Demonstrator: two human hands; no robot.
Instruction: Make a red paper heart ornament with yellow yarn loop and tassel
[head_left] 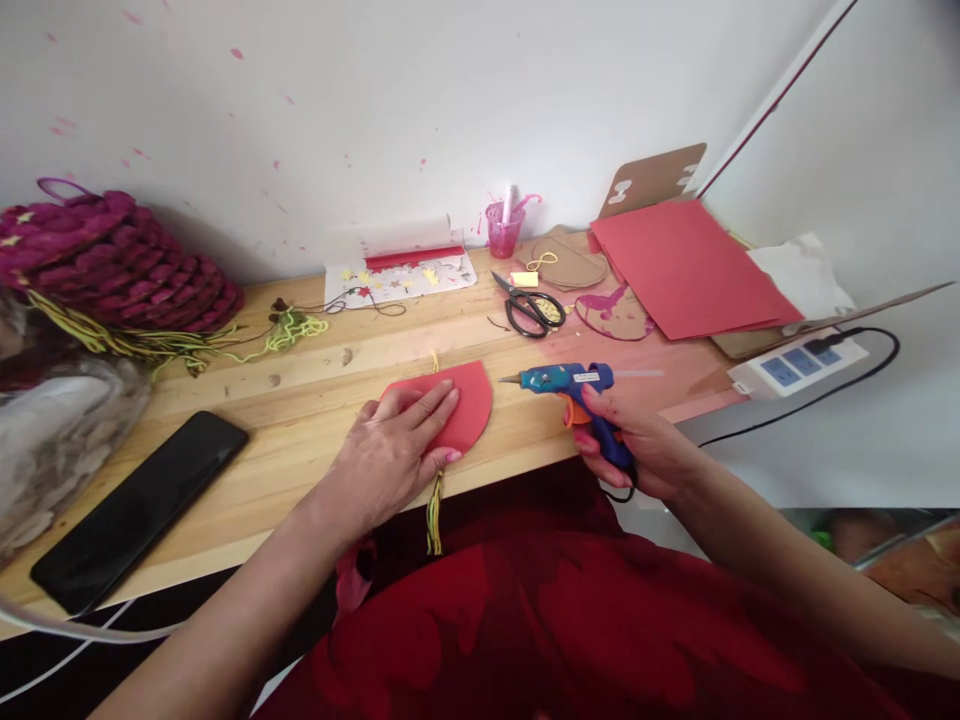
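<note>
My left hand lies flat with fingers stretched out, pressing on a folded red paper piece near the front edge of the wooden table. Yellow-green yarn strands hang from under that paper over the edge. My right hand is wrapped round the handle of a blue hot glue gun, with a finger on the orange trigger. Its nozzle points left toward the red paper, a short way from it.
Black scissors, a pink cup, red paper sheets and cardboard pieces lie at the back right. A white power strip sits at the right edge. A black phone lies front left. A magenta woven item sits back left.
</note>
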